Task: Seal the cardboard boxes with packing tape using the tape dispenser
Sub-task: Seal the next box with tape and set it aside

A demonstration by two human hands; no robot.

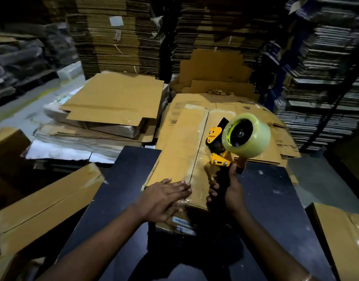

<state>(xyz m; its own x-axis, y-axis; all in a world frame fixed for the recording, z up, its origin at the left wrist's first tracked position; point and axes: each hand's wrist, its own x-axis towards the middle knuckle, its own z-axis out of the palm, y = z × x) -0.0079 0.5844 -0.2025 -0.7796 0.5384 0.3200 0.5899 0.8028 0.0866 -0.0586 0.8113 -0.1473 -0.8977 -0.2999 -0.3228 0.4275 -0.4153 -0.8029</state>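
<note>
While the cardboard box (186,155) lies flat on the black bench (275,199), its top flaps are seen closed, meeting along 1 centre seam. Glossy clear tape appears to be laid along that seam already, with wrinkled film visible toward the box's near edge, though how far the strip reaches toward the far end cannot be told.

The left hand (164,199) is pressed flat on the box's near left corner, fingers straight and together, nothing held. The tape dispenser (225,151) is held just above the box's near right part, right of the seam; its black handle is wrapped by the right hand (229,191), fingers curled fully round it, thumb up toward the yellow frame. The large roll of clear tape (246,134) is seated on the dispenser and looks nearly full.

Judged from this, the top seam of this box seems mostly taped, and what is left is probably the pressing down or cutting of the strip at the near edge. To the left of the box, another closed carton (47,201) leans by the bench, and flattened cartons (113,102) are stacked beyond the box's left side.
</note>
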